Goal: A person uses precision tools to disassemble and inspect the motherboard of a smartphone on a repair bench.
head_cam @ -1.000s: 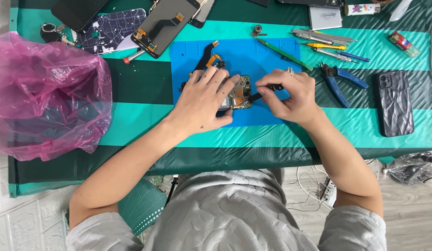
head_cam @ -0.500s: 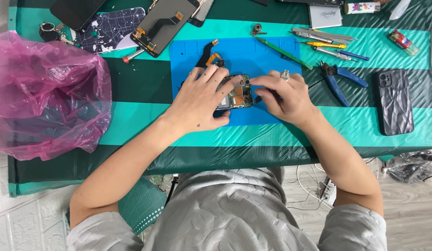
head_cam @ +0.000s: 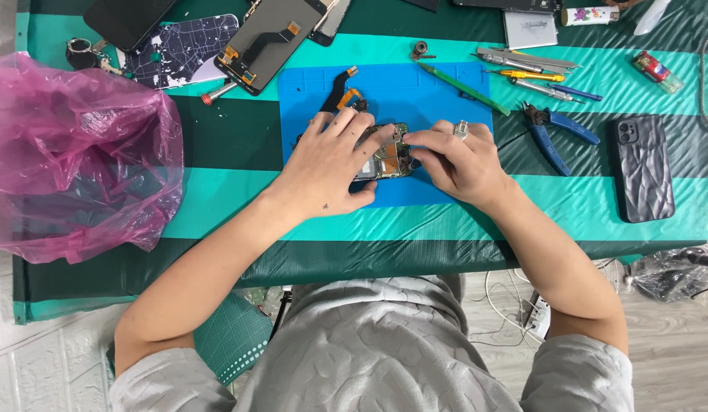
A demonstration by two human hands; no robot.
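Note:
An opened phone with its green circuit board (head_cam: 390, 156) bare lies on a blue work mat (head_cam: 384, 88). My left hand (head_cam: 331, 164) lies over the phone's left part and holds it down, fingers spread over the board. My right hand (head_cam: 460, 159), a ring on one finger, pinches at the board's right edge. Its fingertips close on a thin dark tool that is mostly hidden under them. A black and orange flex cable (head_cam: 342, 91) lies on the mat just beyond my left hand.
A pink plastic bag (head_cam: 72, 152) bulges at the left. At the back lie a phone screen (head_cam: 266, 42) and a patterned case (head_cam: 178, 53). To the right are a green stick (head_cam: 464, 88), several screwdrivers (head_cam: 533, 75), blue pliers (head_cam: 556, 137) and a black phone case (head_cam: 643, 168).
My right hand has slid left onto the board and closed its fingers there. The dark tool, in plain sight a second ago, is now mostly covered. My left hand stays on the phone.

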